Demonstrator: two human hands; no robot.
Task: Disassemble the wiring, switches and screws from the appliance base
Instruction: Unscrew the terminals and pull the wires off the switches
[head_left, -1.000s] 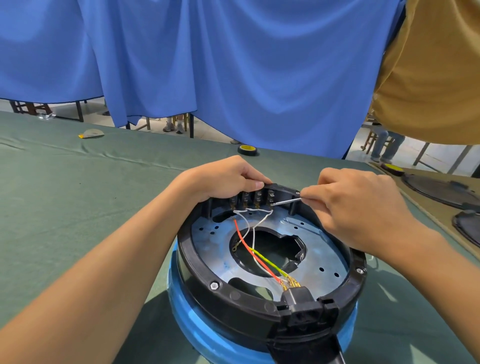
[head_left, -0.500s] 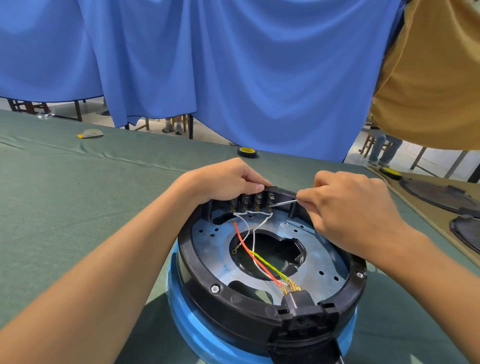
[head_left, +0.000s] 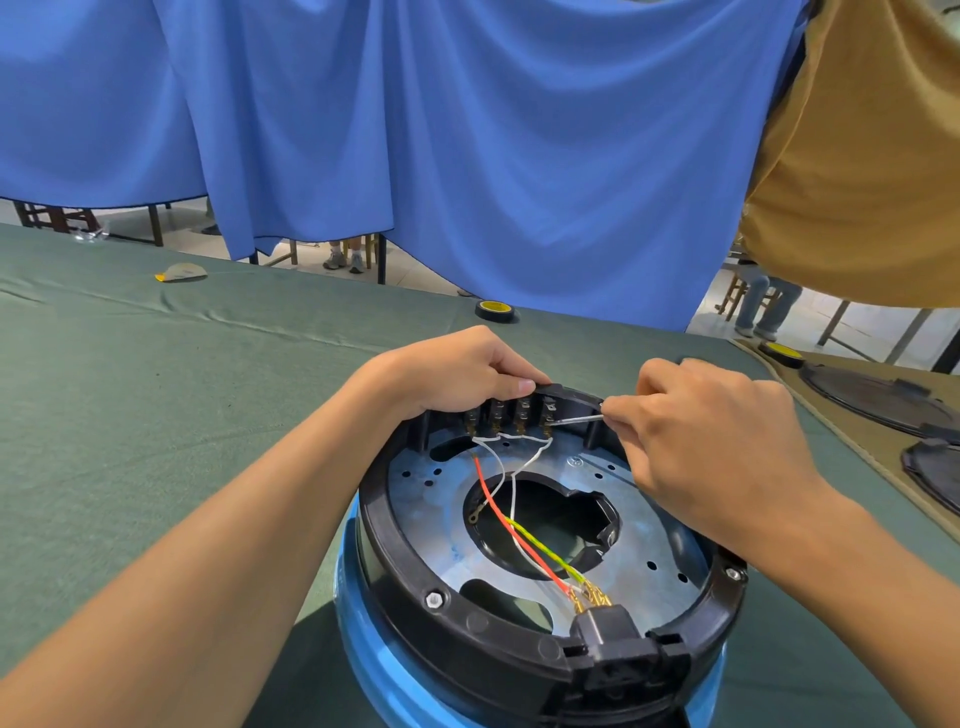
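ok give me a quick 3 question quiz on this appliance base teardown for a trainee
1. True or false: the right hand holds a thin metal tool whose tip points at the row of switches.
2. Which wire runs from the switch area to the black connector at the near rim? A red wire B blue wire C black wire
3. Fill in: the left hand grips the far ____ of the black ring.

Key: 1 true; 2 A; 3 rim
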